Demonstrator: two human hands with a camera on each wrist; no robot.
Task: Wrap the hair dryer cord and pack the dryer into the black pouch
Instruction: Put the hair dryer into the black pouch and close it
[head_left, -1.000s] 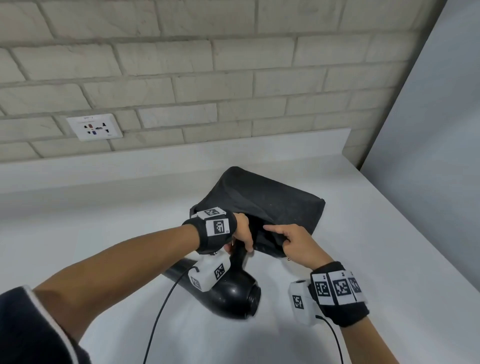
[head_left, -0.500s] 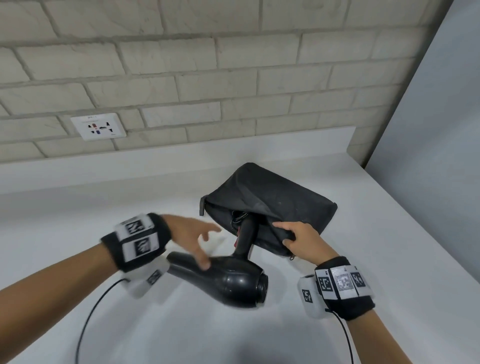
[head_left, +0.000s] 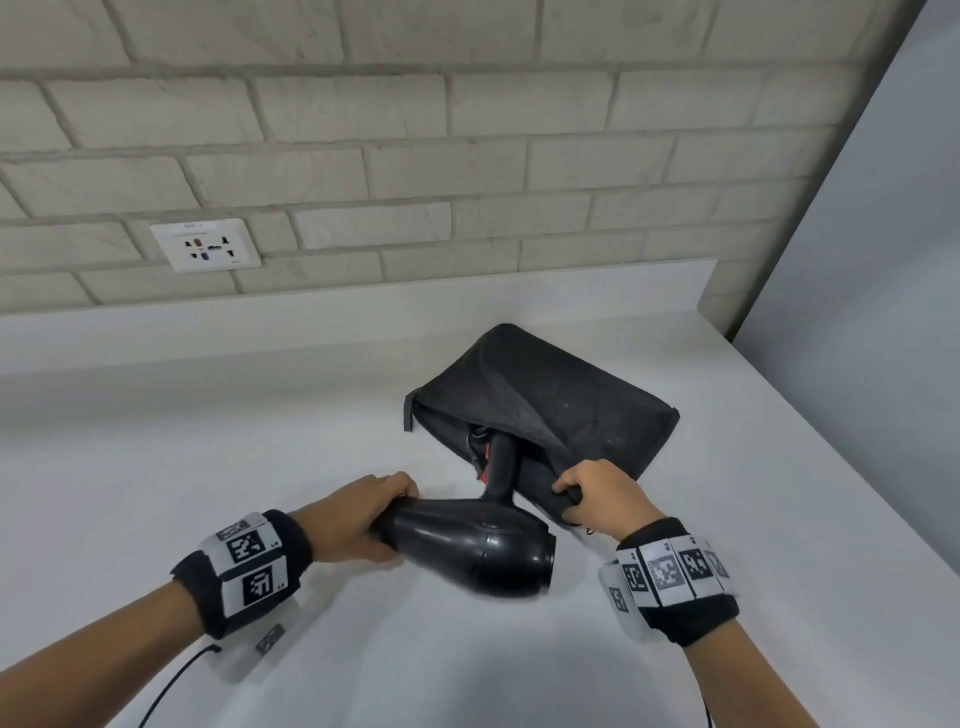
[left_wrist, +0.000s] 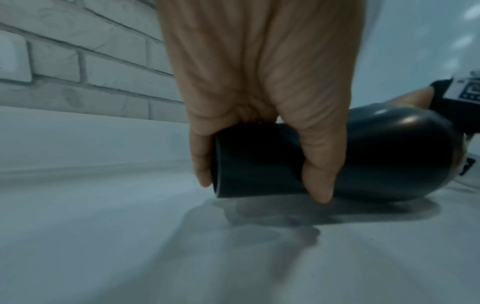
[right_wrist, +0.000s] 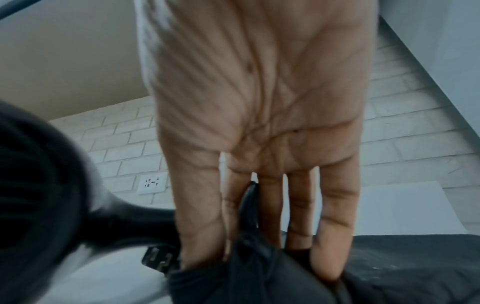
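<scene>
The black hair dryer (head_left: 467, 548) lies on the white counter, its barrel across and its handle (head_left: 501, 467) reaching into the mouth of the black pouch (head_left: 561, 410). My left hand (head_left: 363, 512) grips the nozzle end of the barrel (left_wrist: 259, 162), fingers and thumb curled round it. My right hand (head_left: 592, 493) holds the near edge of the pouch opening (right_wrist: 259, 273), fingers hooked into the fabric. The dryer's rear grille (right_wrist: 23, 185) looms at the left of the right wrist view. A bit of cord and something red (head_left: 480, 441) show inside the pouch mouth.
A brick wall with a white socket plate (head_left: 205, 244) runs behind the counter (head_left: 208, 441). A grey panel (head_left: 857, 312) closes off the right side. A thin black cable (head_left: 171, 686) trails from my left wrist.
My left hand has let go of the dryer handle, swung left and taken hold of the nozzle end. The pouch has settled flatter; the right hand keeps its hold on the opening.
</scene>
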